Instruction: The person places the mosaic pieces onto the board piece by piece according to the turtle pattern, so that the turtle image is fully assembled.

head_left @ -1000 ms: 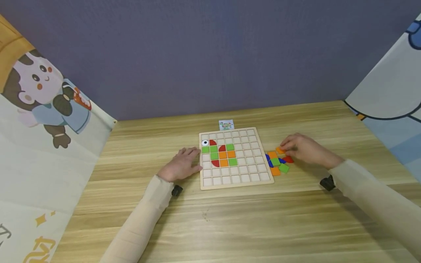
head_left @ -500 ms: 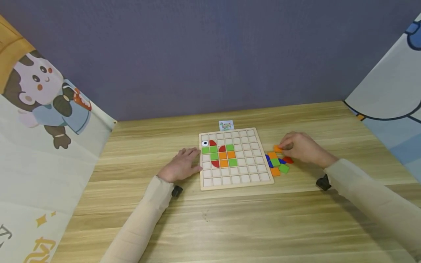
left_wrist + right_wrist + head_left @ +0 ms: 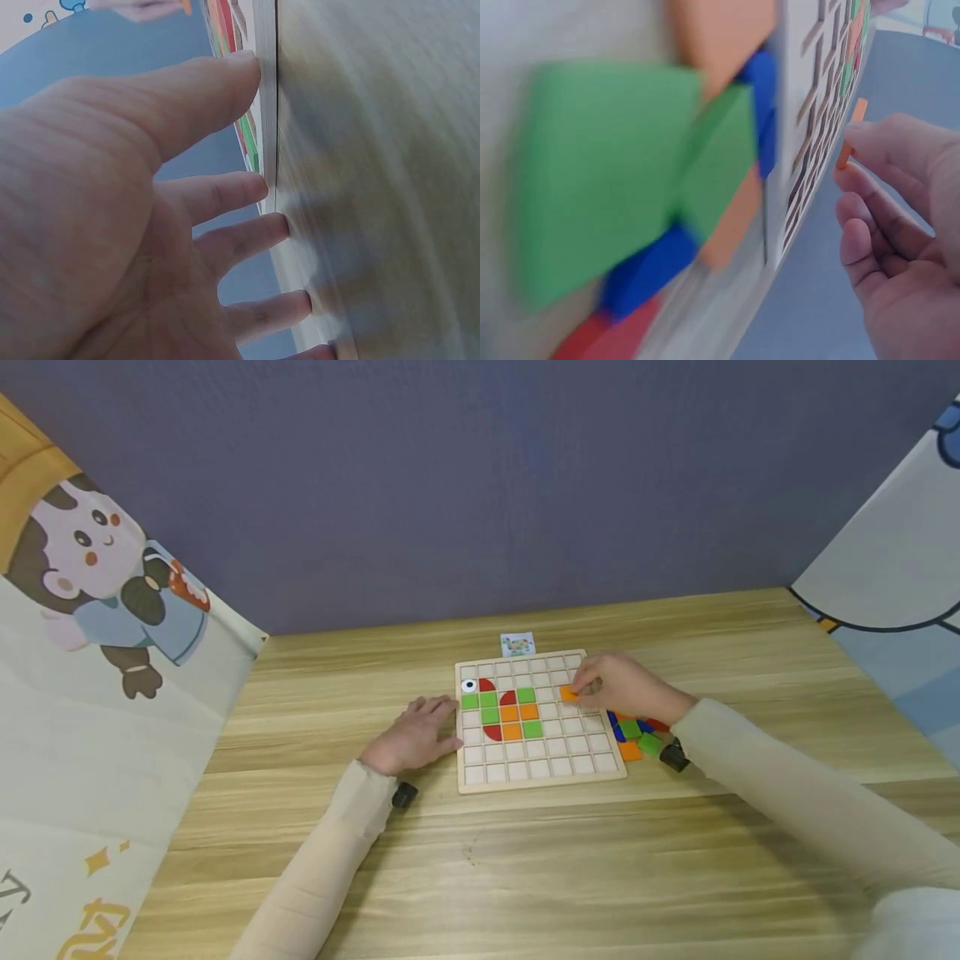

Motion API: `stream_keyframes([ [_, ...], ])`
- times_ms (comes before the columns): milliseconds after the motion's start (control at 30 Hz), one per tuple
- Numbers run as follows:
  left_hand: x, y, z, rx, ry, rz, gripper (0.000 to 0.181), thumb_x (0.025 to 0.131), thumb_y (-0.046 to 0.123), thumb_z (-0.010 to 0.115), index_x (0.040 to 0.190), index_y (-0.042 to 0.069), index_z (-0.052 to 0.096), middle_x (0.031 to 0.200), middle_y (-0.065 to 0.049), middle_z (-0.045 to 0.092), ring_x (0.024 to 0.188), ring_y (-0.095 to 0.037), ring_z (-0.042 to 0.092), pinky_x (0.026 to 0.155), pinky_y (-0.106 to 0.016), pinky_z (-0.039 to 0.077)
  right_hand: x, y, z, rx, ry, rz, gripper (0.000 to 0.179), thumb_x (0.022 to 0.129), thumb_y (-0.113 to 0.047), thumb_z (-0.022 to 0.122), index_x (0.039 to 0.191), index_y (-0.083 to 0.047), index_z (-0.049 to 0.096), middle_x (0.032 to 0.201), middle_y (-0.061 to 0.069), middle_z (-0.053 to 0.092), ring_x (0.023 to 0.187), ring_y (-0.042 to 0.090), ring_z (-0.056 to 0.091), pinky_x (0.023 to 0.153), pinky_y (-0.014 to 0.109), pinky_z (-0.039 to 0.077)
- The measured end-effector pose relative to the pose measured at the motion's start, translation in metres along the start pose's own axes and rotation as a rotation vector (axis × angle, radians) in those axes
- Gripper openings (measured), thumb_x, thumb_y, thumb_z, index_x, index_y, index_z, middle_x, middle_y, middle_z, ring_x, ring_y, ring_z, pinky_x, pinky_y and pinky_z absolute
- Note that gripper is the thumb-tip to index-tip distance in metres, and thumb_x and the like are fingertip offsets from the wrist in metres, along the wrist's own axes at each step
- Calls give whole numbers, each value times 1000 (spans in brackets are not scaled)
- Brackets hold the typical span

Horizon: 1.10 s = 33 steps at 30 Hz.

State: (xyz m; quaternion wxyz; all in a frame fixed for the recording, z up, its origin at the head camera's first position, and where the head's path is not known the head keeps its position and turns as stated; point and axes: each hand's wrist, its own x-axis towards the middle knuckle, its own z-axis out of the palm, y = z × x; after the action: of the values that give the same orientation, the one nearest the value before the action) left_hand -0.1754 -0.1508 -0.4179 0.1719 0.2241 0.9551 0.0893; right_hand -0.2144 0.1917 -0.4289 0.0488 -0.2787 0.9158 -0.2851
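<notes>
My right hand [image 3: 617, 683] pinches an orange square tile [image 3: 568, 693] between thumb and fingertips, over the right part of the wooden grid board [image 3: 538, 768]. In the right wrist view the orange tile [image 3: 852, 133] stands edge-on in the pinch, with the other fingers loosely curled. My left hand [image 3: 412, 735] rests at the board's left edge. Its fingers are spread, and in the left wrist view the thumb and index tip are right at the board's side [image 3: 268, 112]. Green, orange and red tiles and a round eye tile [image 3: 468, 686] sit in the left cells of the board.
Loose tiles in green, blue, orange and red lie in a pile [image 3: 633, 737] against the board's right edge, partly under my right forearm. A small picture card [image 3: 517, 644] lies behind the board. A dark wall [image 3: 480, 485] stands at the table's back.
My right hand has picked up the orange tile from beside the pile and carried it left over the board. The left hand has stayed in place.
</notes>
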Motion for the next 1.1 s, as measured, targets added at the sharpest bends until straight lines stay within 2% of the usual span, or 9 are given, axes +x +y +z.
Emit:
stream_keyframes([
  [200,0,1,0,1,0,6,68,96,40,53,149,7,26,154,-12,21,139,-41,13,112,-52,12,23,-9,10,22,-41,-8,13,81,-9,76,93,-11,77,91,-2,64,80,13,58,70,30,53],
  [500,0,1,-1,3,0,3,68,96,40,53,149,7,26,154,-12,21,139,-41,13,112,-52,12,35,-15,15,46,-67,2,14,79,-5,75,93,-7,76,90,1,64,81,14,59,72,30,54],
  [733,0,0,-1,3,2,4,68,96,40,53,149,8,26,154,-12,21,139,-41,13,112,-52,11,37,-17,16,60,-91,-16,15,82,-2,72,97,-4,75,92,2,63,82,16,58,72,31,53],
  [867,-1,-1,-1,4,3,3,69,96,41,53,150,8,25,154,-11,20,139,-41,13,112,-51,10,34,-16,14,39,-103,-45,16,85,-4,70,100,-4,74,98,3,62,88,18,58,75,33,53],
  [1000,-1,-1,0,0,1,0,69,96,42,52,150,9,25,155,-10,20,139,-41,12,113,-51,10,26,-12,9,1,-75,-42,17,87,-9,69,103,-6,74,104,2,61,95,19,57,81,37,52],
  [1100,-1,-1,0,-2,2,-3,69,96,42,52,150,9,25,155,-10,20,139,-41,12,113,-51,10,18,-8,3,-15,-48,-29,17,87,-11,69,103,-7,74,105,1,60,95,20,57,80,38,51],
])
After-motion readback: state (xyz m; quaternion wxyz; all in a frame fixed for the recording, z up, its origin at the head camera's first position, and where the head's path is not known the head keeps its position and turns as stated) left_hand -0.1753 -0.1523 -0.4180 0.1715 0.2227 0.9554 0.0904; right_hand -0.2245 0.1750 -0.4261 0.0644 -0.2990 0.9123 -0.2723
